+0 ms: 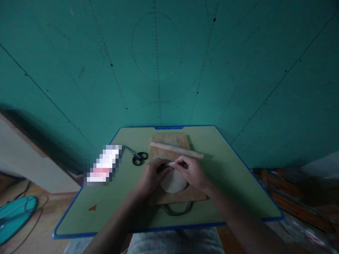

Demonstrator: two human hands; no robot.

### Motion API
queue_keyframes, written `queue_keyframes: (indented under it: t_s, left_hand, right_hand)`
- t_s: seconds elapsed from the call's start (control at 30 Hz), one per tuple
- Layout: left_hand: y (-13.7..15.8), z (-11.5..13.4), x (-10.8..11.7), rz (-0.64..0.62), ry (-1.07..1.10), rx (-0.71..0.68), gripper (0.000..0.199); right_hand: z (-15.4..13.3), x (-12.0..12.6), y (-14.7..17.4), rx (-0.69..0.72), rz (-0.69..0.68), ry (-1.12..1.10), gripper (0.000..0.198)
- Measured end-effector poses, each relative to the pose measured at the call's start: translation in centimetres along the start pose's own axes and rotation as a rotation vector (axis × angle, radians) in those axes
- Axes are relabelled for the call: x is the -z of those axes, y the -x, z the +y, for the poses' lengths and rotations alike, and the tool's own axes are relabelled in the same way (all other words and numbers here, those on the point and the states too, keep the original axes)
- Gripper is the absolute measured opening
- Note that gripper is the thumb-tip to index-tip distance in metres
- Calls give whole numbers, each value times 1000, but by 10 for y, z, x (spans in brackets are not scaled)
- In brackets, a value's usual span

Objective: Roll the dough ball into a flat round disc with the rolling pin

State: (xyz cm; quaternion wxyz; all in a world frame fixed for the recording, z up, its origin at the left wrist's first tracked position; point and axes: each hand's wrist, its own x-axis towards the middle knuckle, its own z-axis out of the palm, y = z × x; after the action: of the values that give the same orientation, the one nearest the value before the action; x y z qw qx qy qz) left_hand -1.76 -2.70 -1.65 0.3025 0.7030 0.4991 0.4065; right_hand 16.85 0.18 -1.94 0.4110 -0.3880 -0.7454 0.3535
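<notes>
A round, flat sheet of pale dough [173, 182] lies on the wooden board [169, 137]. At its far edge, my left hand [153, 176] and my right hand [192, 172] come close together, fingers pinched on the dough. Between the fingertips a short whitish, thicker strip shows; whether it is the folded edge or a separate piece I cannot tell. Just beyond the hands a thin wooden rolling pin [177, 149] rests slantwise across the board, its right end over the board's side. Scissors with black handles [137, 158] lie left of the board.
The board rests on a pale green table [225, 190] with blue edging, against a green wall [169, 70]. A blurred-out bright rectangle [104, 164] is at the table's left side. An orange triangular mark [92, 208] sits near the front left. A dark handle [177, 213] shows below the board.
</notes>
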Motion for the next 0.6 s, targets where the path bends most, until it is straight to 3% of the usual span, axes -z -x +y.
queue_keyframes:
  t_s: [0.13,0.3,0.6]
  left_hand:
    - [-1,3,2,-12,-46,-30,18]
    - [0,4,2,-40,-64,-44,18]
    - [2,-1,-1,-31,-103,-37,20]
  right_hand:
    - [-2,0,0,26,-41,-11,12]
    - [-4,2,0,122,-93,130,15]
    - [-3,-1,0,66,-113,175,11]
